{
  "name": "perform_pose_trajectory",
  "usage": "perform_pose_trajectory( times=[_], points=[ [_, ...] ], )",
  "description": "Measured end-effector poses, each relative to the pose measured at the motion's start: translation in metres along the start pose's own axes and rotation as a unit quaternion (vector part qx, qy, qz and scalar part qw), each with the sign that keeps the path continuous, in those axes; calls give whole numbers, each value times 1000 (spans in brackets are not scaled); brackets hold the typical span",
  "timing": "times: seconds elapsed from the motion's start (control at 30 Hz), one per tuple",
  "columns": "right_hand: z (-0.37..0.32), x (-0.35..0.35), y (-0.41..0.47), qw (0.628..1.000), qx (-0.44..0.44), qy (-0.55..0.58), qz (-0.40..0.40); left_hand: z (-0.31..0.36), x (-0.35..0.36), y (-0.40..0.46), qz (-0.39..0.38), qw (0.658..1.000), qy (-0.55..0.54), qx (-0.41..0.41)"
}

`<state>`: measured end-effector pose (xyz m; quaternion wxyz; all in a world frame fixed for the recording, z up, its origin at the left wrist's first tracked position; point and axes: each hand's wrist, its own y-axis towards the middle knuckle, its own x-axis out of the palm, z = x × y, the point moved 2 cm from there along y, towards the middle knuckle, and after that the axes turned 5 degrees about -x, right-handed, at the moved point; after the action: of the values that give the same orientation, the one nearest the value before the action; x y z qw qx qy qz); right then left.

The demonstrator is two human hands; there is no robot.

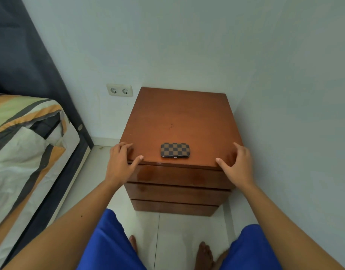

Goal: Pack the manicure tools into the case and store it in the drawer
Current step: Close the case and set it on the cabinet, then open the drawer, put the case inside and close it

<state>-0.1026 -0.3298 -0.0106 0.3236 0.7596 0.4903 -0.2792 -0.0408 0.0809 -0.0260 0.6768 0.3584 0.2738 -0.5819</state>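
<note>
A closed checkered case [175, 150] lies on the nightstand [179, 117] near its front edge, long axis left-right, midway between the spread, empty left hand [121, 160] and right hand [236, 164].

The person wears bright blue shorts [107, 244] with loose, smooth legs that end around the knee. Both forearms are bare, with no sleeves, watch or rings to be seen on the left hand [121, 162] or right hand [238, 164]. The feet [204, 254] are bare too.
</note>
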Motion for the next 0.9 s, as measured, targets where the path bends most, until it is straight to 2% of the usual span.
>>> perform_pose_trajectory(
  times=[0.1,0.17,0.27,0.37,0.47,0.9],
  points=[
    [15,-7,-22,998,54,16,25,-8,2,-13,22,999,26,-3],
    [16,-12,-29,995,87,16,45,-21,5,-18,20,998,5,-62],
    [30,-10,-33,982,163,86,36,-31,8,-22,7,987,-108,-121],
    [43,-3,-43,966,197,163,33,-31,8,-26,-7,963,-220,-157],
    [41,0,-57,960,199,194,28,-41,9,-31,-15,958,-222,-183],
    [49,-1,-85,967,183,175,18,-49,4,-59,-25,970,-178,-162]
  ],
)
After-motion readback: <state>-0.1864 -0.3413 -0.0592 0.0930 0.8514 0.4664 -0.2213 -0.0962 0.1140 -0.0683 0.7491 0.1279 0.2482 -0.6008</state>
